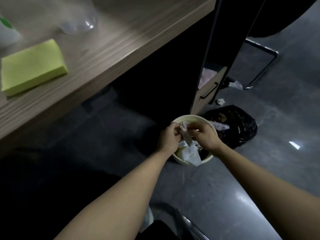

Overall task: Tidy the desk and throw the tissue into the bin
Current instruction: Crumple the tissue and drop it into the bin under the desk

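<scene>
Both arms reach down over a pale round bin [181, 160] on the grey floor [242, 179], where the left hand [168, 137] and the right hand [205, 135] each pinch a crumpled white tissue [186, 135] between them, fingers closed on its two sides. The tissue hangs directly above the bin's open mouth, over other white paper [189, 154] already lying inside and spilling over the near rim.

Just beside the bin on its far right sits a black plastic bag [239, 125], lumpy with rubbish and touching or nearly touching the bin's wall. Behind both stands a wood-fronted drawer unit [207, 90] with a dark handle, and two scraps of white paper [220, 101] lie loose on the floor near it, close to the bent metal leg of a chair [265, 66].

Up at the left, the wood-grain worktop [112, 49] carries a folded yellow-green cloth [32, 66] near its front edge, a blurred clear plastic bottle [78, 23] farther back, and a white container with a green mark [7, 30] at the frame's edge. Deep shadow fills the space under the worktop.
</scene>
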A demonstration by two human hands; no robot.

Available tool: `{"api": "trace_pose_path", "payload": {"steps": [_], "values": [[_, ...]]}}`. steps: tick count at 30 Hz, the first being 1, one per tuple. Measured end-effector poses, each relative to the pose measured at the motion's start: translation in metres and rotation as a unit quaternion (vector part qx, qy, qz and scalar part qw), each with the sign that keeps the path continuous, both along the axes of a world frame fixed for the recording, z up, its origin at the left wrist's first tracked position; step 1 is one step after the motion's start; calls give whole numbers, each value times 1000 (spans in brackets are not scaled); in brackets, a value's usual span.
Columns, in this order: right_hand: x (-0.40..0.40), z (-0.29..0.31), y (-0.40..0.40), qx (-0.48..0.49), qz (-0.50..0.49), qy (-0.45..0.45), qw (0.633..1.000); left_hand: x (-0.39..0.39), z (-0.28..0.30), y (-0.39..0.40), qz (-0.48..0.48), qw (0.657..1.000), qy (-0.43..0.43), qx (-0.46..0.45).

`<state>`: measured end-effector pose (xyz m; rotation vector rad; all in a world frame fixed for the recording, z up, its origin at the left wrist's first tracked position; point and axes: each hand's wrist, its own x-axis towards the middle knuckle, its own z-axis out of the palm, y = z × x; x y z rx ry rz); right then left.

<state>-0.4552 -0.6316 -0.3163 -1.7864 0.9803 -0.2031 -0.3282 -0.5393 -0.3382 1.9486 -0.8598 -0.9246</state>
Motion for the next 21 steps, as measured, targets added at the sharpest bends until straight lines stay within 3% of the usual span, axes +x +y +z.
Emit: {"api": "trace_pose_path", "payload": {"steps": [12, 21], "values": [[-11, -53, -11, 47, -30, 57, 997, -3, -44, -19, -20, 992, 87, 87], [-12, -44, -9, 40, -49, 54, 997, 3, -33, -9, -68, 992, 12, 105]]}}
